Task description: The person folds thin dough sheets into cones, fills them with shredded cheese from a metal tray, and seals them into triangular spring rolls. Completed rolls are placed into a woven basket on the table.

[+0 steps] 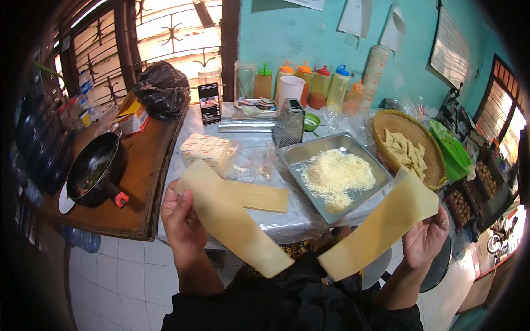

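A long, pale yellow dough strip (237, 223) hangs from my left hand (185, 223), pinched near its upper end between thumb and fingers. My right hand (424, 240) grips a second dough strip (383, 223) by its upper outer corner. Both strips slant down toward my lap, their lower ends close together but apart. Behind the left strip, more dough strips (256, 197) lie in a flat stack on the plastic-covered table. Beyond the right strip stands a metal tray (295, 160) with a heap of grated cheese (339, 174) in it.
A box grater (291, 124) stands behind the tray, near a wrapped block (207, 149) and a propped phone (209, 103). Sauce bottles (319, 88) line the wall. At right, a woven basket (436, 160) holds folded dough pieces. A frying pan (91, 171) sits on the left table.
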{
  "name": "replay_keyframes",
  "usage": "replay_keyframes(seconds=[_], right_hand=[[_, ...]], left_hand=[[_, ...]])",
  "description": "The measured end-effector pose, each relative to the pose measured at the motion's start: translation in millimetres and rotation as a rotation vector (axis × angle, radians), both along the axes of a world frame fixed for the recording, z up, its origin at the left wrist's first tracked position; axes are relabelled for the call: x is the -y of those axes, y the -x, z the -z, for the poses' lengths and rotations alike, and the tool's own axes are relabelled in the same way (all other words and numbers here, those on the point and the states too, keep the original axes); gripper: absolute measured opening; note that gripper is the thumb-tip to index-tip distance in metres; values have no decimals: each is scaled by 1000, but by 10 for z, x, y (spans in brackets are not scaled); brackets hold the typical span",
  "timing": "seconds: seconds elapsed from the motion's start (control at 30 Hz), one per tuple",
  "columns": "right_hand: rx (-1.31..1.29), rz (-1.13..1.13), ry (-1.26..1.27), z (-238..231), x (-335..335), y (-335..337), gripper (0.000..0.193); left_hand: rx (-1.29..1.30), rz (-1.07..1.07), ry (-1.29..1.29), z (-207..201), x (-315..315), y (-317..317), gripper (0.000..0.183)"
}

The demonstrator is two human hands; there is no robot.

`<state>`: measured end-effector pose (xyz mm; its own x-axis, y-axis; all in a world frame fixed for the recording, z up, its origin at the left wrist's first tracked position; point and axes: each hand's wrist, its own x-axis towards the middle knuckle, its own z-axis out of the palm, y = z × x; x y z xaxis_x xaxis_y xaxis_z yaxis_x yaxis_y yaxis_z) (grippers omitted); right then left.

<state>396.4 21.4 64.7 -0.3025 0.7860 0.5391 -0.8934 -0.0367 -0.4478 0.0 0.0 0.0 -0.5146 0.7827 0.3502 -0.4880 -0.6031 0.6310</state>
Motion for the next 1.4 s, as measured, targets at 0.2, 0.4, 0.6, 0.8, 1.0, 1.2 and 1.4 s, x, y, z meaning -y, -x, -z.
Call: replay_keyframes(seconds=[0.2, 0.4, 0.6, 0.8, 1.0, 1.2, 1.4], right_hand=[[41, -43, 122, -153, -6, 607, 34], [99, -176, 89, -227, -162, 1109, 11], [339, -142, 98, -372, -746, 1751, 11], [1056, 387, -64, -203, -1726, 1954, 30], [1244, 74, -378, -4, -799, 2156, 39], [1231, 174, -301, 287, -34, 1824, 22], [945, 139, 136, 362, -30, 1507, 9]], left_hand=[[-69, 4, 90, 164, 113, 210, 21], [-261, -31, 129, 151, 318, 407, 15], [-313, 48, 58, 199, 487, 605, 18], [-442, 129, 60, 140, 497, 527, 13], [-709, 107, 48, 164, 340, 329, 10], [-716, 280, 98, 143, 168, -156, 13], [-626, 116, 136, 229, 104, -617, 16]])
